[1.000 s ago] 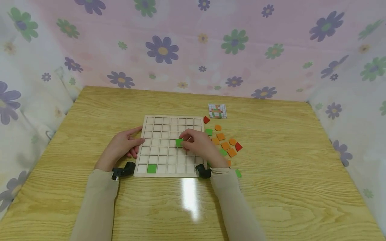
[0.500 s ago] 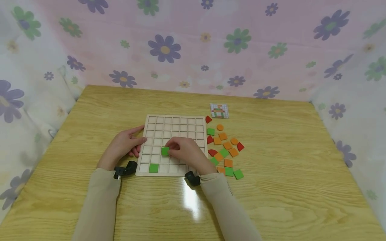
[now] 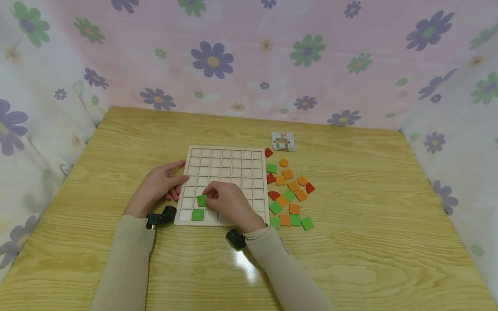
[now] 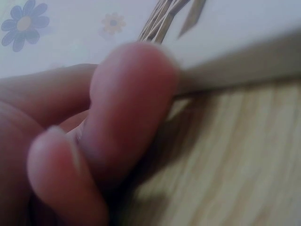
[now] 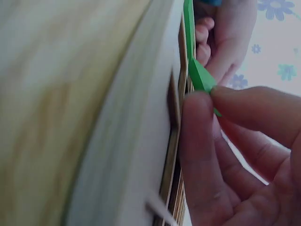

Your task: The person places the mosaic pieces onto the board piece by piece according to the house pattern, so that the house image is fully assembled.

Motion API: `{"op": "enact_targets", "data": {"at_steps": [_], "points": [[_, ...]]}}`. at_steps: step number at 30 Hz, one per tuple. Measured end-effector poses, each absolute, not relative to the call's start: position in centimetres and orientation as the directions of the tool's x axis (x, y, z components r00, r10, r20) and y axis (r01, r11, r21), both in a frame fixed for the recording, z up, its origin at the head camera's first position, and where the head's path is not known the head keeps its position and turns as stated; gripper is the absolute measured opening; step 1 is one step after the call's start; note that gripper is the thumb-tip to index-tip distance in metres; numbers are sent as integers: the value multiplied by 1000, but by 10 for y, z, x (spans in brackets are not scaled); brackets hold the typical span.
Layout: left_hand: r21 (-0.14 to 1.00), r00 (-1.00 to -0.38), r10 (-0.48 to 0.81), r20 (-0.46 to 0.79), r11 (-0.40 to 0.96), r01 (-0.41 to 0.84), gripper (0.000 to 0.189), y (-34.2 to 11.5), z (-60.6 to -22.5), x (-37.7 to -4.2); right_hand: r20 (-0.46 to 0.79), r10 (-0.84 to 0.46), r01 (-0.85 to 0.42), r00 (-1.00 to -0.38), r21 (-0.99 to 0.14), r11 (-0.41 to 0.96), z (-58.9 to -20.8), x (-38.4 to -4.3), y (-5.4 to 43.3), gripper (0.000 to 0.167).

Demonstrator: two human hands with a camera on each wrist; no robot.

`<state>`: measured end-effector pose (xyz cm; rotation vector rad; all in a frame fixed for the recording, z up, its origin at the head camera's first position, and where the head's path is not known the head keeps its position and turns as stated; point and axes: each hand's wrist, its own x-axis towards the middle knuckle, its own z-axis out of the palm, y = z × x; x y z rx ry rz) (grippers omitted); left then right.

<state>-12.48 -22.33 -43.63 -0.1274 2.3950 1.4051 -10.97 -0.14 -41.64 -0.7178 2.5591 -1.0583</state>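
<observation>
A wooden grid board [image 3: 225,160] lies flat on the table, divided into square cells. One green square tile [image 3: 197,214] sits in a cell of its front row. My right hand [image 3: 229,203] pinches another green square tile [image 3: 202,200] between thumb and fingertips, just behind the seated one. In the right wrist view this held tile [image 5: 202,77] tilts at the board's surface, one edge near the cells. At the board's left side my left hand [image 3: 157,185] holds the edge, thumb on the rim. The left wrist view shows its curled fingers [image 4: 134,103] against the board's side.
Right of the board lie loose tiles: several orange squares [image 3: 294,209], several green squares [image 3: 307,223], red quarter-round pieces [image 3: 310,187] and orange discs [image 3: 284,163]. A small pattern card [image 3: 283,141] lies behind them. Floral cloth [image 3: 249,77] hangs behind the table.
My right hand has carried the green tile left and toward the front, from mid-board to just behind the seated tile. My left hand has stayed at the board's edge.
</observation>
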Motion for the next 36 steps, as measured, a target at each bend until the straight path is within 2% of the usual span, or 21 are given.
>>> {"op": "enact_targets", "data": {"at_steps": [8, 22, 31, 36], "points": [[824, -930, 104, -354, 505, -257, 64, -224, -436, -125, -18, -536, -402, -844, -641, 654, -416, -105, -9, 8], [823, -932, 95, -350, 505, -258, 63, -224, -435, -124, -28, -539, -434, -842, -559, 707, -416, -104, -14, 5], [824, -930, 103, -352, 506, -256, 63, -222, -434, -125, -47, -530, -433, -847, -516, 739, -415, -103, -15, 10], [817, -928, 103, -358, 515, -258, 64, -222, -434, -125, -61, -554, -460, -830, -486, 743, -415, -102, -16, 15]]}}
